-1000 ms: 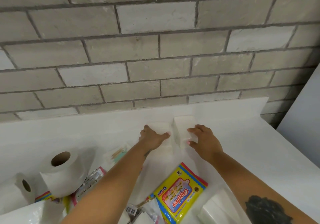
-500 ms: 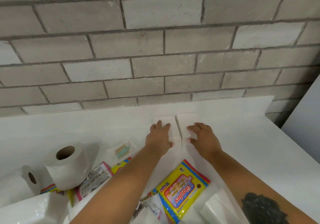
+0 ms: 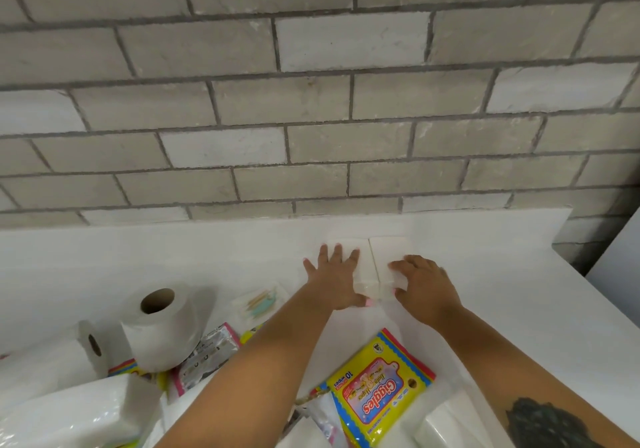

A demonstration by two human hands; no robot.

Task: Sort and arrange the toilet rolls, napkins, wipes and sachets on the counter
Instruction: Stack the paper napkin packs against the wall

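Observation:
Two white napkin packs lie flat side by side against the counter's back rim: the left napkin pack [image 3: 364, 267] and the right napkin pack [image 3: 388, 250]. My left hand [image 3: 334, 276] lies flat on the left pack with fingers spread. My right hand [image 3: 420, 283] rests on the right pack, fingers bent over its near edge. A yellow wipes pack [image 3: 379, 387] lies near me between my forearms. Two toilet rolls stand at the left, a big toilet roll [image 3: 162, 323] and a smaller toilet roll [image 3: 91, 345] beside it.
A clear sachet of toothpicks [image 3: 259, 302] lies left of my left hand. A silver and pink sachet [image 3: 207, 357] sits by the big roll. More wrapped white packs [image 3: 69, 413] crowd the near left. The white counter [image 3: 519, 292] ends at the right, by a grey brick wall [image 3: 311, 118].
The right pack, which stood on edge, now lies flat next to the left one. My left hand has gone from gripping to lying flat on the left pack.

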